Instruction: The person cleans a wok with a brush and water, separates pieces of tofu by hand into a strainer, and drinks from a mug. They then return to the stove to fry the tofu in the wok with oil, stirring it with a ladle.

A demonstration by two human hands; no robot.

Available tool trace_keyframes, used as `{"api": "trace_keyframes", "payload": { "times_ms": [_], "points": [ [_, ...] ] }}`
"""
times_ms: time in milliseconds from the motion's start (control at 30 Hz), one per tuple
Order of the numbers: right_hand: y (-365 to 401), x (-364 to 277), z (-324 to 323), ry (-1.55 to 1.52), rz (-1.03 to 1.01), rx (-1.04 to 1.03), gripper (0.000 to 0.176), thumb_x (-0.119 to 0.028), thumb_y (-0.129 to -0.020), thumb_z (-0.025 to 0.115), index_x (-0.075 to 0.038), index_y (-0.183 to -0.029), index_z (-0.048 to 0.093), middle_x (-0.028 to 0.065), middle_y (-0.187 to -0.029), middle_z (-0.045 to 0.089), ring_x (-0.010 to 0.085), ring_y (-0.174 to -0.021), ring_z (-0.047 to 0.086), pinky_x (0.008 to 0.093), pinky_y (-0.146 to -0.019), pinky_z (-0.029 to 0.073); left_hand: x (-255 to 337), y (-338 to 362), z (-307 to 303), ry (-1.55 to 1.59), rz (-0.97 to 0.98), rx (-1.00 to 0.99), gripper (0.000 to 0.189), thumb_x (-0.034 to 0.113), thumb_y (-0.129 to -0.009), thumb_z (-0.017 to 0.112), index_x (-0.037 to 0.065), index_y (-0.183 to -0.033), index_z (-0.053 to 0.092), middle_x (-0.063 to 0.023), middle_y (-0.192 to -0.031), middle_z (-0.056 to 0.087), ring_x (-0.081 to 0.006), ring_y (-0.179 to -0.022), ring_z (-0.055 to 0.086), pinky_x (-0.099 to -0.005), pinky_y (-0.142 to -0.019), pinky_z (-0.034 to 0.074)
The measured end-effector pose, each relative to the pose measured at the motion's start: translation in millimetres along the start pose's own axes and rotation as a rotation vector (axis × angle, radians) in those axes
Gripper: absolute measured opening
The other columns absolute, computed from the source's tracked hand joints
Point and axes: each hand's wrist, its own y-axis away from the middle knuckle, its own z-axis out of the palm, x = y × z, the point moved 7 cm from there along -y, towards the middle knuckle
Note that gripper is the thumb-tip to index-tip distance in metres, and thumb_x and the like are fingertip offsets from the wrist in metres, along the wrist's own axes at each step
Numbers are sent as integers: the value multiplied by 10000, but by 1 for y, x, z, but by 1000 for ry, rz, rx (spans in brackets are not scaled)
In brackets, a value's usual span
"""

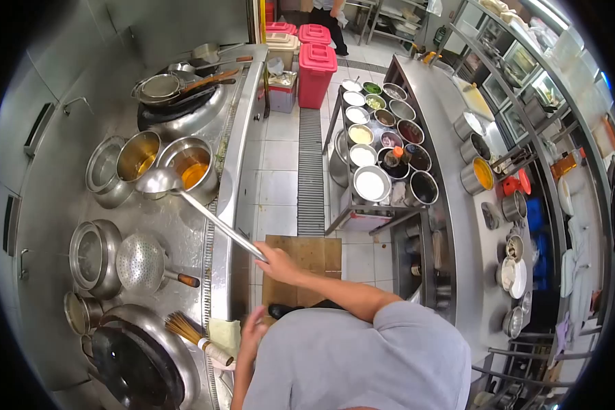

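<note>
A long-handled metal ladle (215,222) reaches out from my right hand (277,264), whose fingers are wrapped round the end of its handle. The ladle's bowl hangs beside a pot of orange liquid (193,171) and a second metal pot (135,158) on the steel counter. My left hand (254,328) is low at the counter's front edge with its fingers apart, holding nothing. Nearest to it lie a folded pale cloth (224,337) and a bamboo brush (195,336). A perforated strainer (142,263) with a wooden handle rests on the counter farther up.
A dark wok (130,369) sits at the lower left, and more pans and strainers (161,87) stand at the back left. Many ingredient containers (372,183) fill a rack on the right. Red bins (317,75) stand ahead; another person (328,20) is behind them.
</note>
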Motion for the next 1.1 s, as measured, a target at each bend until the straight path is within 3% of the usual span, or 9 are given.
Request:
{"api": "trace_keyframes", "payload": {
  "times_ms": [33,167,300,400,467,567,733,900,1100],
  "points": [
    [11,-4,-25,52,69,79,372,-218,-868,616,-64,-1163,451,114,-736,516,293,-638,566,400,-607,456,16,-2,30,-187,33,-185,614,317,-915,535,46,-1428,334,-107,-1424,414,-247,-1332,354,-380,-1084,281],
    [37,-26,-92,-49,33,10,341,-205,-905,574,-68,-1184,433,98,-698,510,243,-537,542,370,-522,450,32,-37,95,-88,-118,-397,617,314,-926,527,50,-1443,318,-115,-1472,352,-231,-1381,278,-356,-1122,197],
    [84,-31,-166,-824,397,-274,265,-184,-964,479,-53,-1185,415,-11,-616,410,61,-388,368,238,-339,338,9,-80,162,-228,-162,-479,582,361,-959,465,81,-1449,322,-104,-1480,337,-221,-1381,269,-334,-1113,212],
    [144,9,-211,-709,593,-239,277,-167,-958,481,-57,-1203,410,-24,-583,394,56,-393,352,240,-338,334,-59,-101,188,-211,-248,-490,566,387,-965,450,62,-1421,362,-109,-1458,364,-219,-1350,313,-328,-1096,249],
    [192,34,-250,-181,625,-111,320,-151,-950,490,-67,-1244,396,-32,-553,371,54,-392,337,242,-341,332,-93,-89,220,-222,-328,-562,565,388,-966,450,62,-1420,364,-109,-1456,366,-219,-1348,316,-328,-1095,250],
    [255,37,-288,-666,693,6,311,-138,-936,501,-75,-1225,404,-28,-548,376,64,-386,349,248,-343,333,-129,-80,260,-219,-415,-618,564,389,-966,450,61,-1417,366,-110,-1454,368,-218,-1344,319,-328,-1094,252],
    [324,97,-335,-733,637,323,302,-110,-933,480,-74,-1216,380,-12,-551,397,80,-363,357,248,-343,329,-167,-71,293,-235,-522,-662,563,391,-966,449,60,-1414,370,-110,-1450,372,-218,-1338,325,-328,-1092,255],
    [351,115,-405,-351,733,701,272,-103,-923,470,-51,-1177,389,23,-563,426,114,-365,406,281,-326,357,-190,-70,307,-261,-595,-687,561,393,-966,448,58,-1411,374,-111,-1447,376,-217,-1333,330,-328,-1090,258],
    [374,130,-430,-50,868,671,361,-141,-914,514,-42,-1241,400,109,-640,533,148,-394,471,326,-370,376,-208,-68,319,-281,-673,-738,560,395,-967,447,56,-1407,379,-112,-1442,380,-216,-1326,337,-328,-1087,261]
  ]
}}
